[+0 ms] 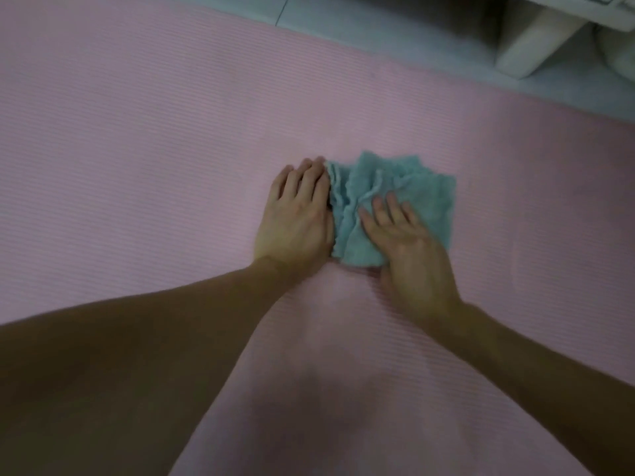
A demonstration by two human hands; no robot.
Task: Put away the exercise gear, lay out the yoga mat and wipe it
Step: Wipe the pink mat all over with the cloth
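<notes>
The fingers (pixel 395 209) of my right hand (pixel 412 259) lie straight and a little spread on the teal cloth (pixel 424 190). They press it down on the mat and curl around nothing. The fingers (pixel 311 182) of my left hand (pixel 295 221) are straight too, close together and flat on the mat, and their side touches the left edge of the cloth. Neither hand pinches or grips anything.

The cloth is bunched into several ridges between my two hands (it is not spread smooth). It lies near the middle of the pink yoga mat (pixel 137 132), which is unrolled flat and fills most of the view. Beyond the far edge of the mat I see pale floor tiles (pixel 378 25), and at the top right a white furniture leg (pixel 536 39) stands on them, apart from the mat.

I think the danger is in the folds. If I push with a flat palm only, the cloth may roll up under my hand and wipe only a narrow strip. If I push hard, the mat itself may slide or wrinkle on the smooth tiles.

I see no basket, box or other container here, and no exercise gear, so I cannot judge that part of the task.
</notes>
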